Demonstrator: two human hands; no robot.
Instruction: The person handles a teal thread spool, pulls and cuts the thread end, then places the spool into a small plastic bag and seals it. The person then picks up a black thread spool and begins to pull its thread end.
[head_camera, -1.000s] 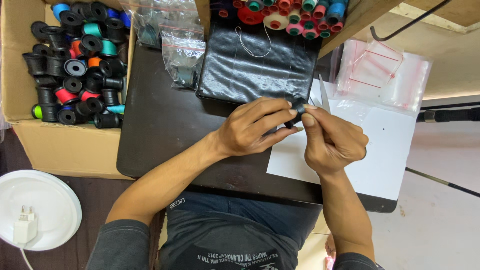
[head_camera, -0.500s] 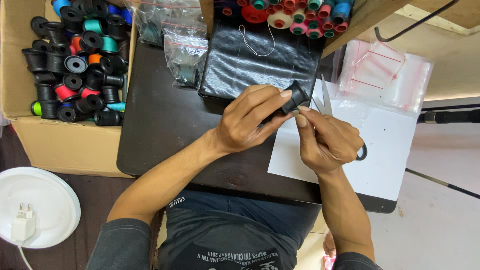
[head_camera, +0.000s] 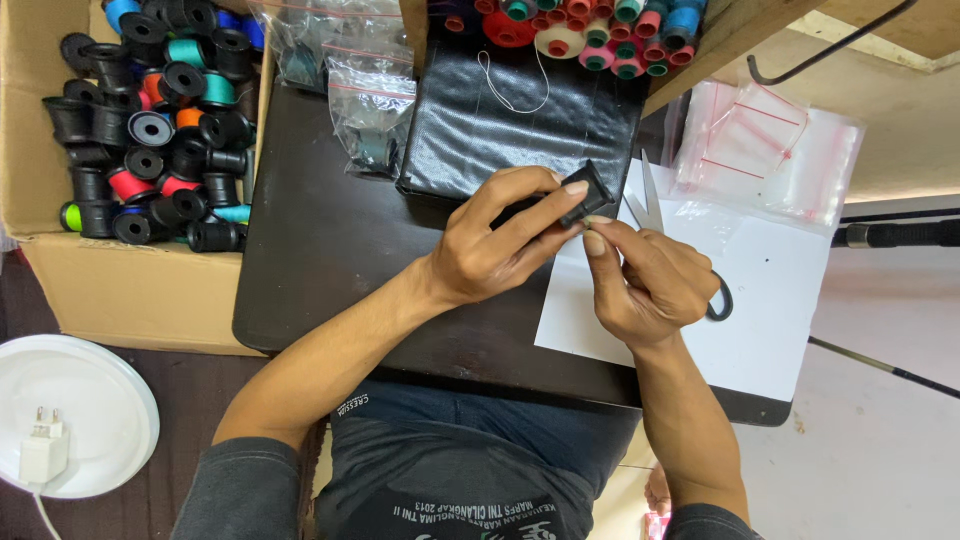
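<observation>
My left hand (head_camera: 495, 240) grips a black thread spool (head_camera: 586, 191) above the dark table (head_camera: 320, 250), its flange sticking out past my fingertips. My right hand (head_camera: 645, 282) is closed beside it, thumb and forefinger pinched at the spool's lower edge; any thread between them is too thin to see. Scissors (head_camera: 650, 200) lie on a white sheet (head_camera: 780, 300) under my right hand, with one black handle loop showing past my knuckles.
A cardboard box (head_camera: 120, 290) of coloured and black spools stands at the left. Small bagged spools (head_camera: 370, 110) and a black pouch (head_camera: 530, 110) lie at the back, empty clear bags (head_camera: 770, 150) at the right. A white round lid (head_camera: 80, 400) holds a plug adapter.
Both hands lifted the spool slightly and turned it, so its black flange now shows more clearly past my left fingertips. My right fingers shifted to its lower edge.
</observation>
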